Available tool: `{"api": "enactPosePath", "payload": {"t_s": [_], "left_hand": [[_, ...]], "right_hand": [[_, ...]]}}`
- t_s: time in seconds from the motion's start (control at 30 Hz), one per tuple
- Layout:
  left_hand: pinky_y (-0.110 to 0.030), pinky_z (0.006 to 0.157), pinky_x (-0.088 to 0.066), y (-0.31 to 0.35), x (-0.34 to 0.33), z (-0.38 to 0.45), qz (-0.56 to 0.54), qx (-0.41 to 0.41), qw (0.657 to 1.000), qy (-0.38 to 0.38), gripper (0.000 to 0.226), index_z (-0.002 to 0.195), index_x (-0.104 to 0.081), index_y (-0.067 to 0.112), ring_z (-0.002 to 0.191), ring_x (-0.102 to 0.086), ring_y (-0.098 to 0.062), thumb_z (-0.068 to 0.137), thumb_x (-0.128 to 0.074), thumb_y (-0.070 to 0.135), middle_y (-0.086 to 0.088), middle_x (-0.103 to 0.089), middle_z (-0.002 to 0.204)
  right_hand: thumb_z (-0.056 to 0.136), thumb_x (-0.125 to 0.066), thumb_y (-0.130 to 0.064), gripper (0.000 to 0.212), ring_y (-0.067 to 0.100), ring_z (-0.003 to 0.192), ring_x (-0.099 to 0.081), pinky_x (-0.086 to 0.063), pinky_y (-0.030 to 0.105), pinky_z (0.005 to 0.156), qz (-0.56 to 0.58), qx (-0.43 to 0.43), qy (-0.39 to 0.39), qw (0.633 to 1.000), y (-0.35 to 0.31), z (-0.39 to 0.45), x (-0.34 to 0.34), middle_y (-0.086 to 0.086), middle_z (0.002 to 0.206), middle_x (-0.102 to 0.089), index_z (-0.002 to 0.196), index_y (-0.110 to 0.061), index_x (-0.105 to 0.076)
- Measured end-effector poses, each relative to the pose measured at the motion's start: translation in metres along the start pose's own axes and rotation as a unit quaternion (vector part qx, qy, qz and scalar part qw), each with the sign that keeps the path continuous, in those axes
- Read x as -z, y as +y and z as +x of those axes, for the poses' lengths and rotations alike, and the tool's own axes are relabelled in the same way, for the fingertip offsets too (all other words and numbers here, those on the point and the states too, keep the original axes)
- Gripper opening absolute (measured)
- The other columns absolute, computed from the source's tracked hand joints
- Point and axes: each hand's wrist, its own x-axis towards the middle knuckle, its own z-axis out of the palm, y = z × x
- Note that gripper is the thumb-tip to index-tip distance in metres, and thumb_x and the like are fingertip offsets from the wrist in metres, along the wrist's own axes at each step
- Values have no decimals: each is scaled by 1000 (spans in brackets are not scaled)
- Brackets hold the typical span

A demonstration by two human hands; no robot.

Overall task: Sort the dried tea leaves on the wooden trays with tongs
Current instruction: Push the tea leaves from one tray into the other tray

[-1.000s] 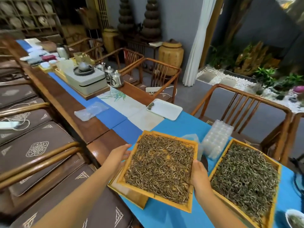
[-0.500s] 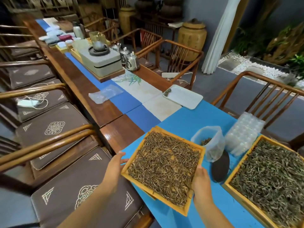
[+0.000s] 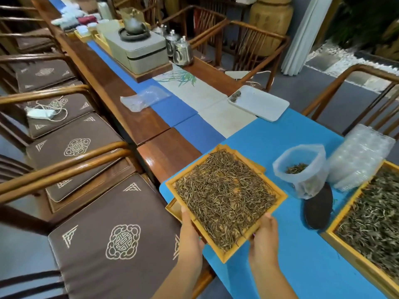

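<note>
Tea leaves heap loose on a wooden tray gripped at its near edges by left hand and right hand. Any tilt over the table corner could likely spill them.

The right-hand tray runs off the frame edge; both hands' fingers hidden under the held tray

Your left hand and right hand hold the near edges of a tray of tea leaves above another tray on the table's mat. To its right stands a bag of leaves, then a second filled tray. Behind lies a shallow dish.
</note>
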Motion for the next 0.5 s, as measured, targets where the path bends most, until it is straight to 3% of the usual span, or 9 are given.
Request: {"api": "enactPosePath", "payload": {"t_s": [0.07,0.17,0.23,0.33,0.43,0.5], "left_hand": [[-42,97,-45,-11,-2,5,-23,-14,1000,10,50,121,-56,27,114,-58,-22,92,-31,60,-2,-59,131],[-50,108,-37,-19,1,12,-82,-8,997,-6,60,134,-50,27,120,-55,-27,92,-29,63,-2,-57,134],[-50,106,-39,-19,5,18,-99,-3,995,-12,60,135,-50,27,118,-56,-26,92,-27,62,-1,-60,131],[-37,90,-50,-16,15,24,-47,-7,998,38,56,131,-53,31,102,-62,-17,93,-26,62,4,-64,121],[-44,100,-45,-11,25,29,-3,-4,997,74,56,126,-57,33,105,-61,-18,90,-28,65,6,-64,122],[-47,102,-44,-7,30,30,8,1,997,81,58,123,-59,33,109,-62,-21,88,-29,68,4,-66,121]], "right_hand": [[101,-30,-29,25,15,71,-50,-41,30,62,9,-13,-3,1000,13,-1,-3,1,80,-54,86,-24,-49],[101,-30,-28,24,14,75,-52,-44,29,65,26,-22,-7,999,28,-6,-6,0,85,-56,89,-23,-50],[101,-30,-28,23,14,77,-53,-46,29,68,27,-26,-11,999,35,-9,-7,0,89,-57,90,-24,-50],[101,-30,-30,22,15,80,-56,-48,30,69,30,-38,-25,999,42,-14,-8,-1,92,-59,99,-22,-50],[100,-32,-31,22,15,81,-58,-48,31,70,29,-48,-43,997,46,-20,-10,0,96,-60,110,-18,-47],[99,-34,-31,20,17,77,-59,-49,32,69,24,-52,-57,997,48,-23,-10,3,92,-59,107,-17,-46]]}}
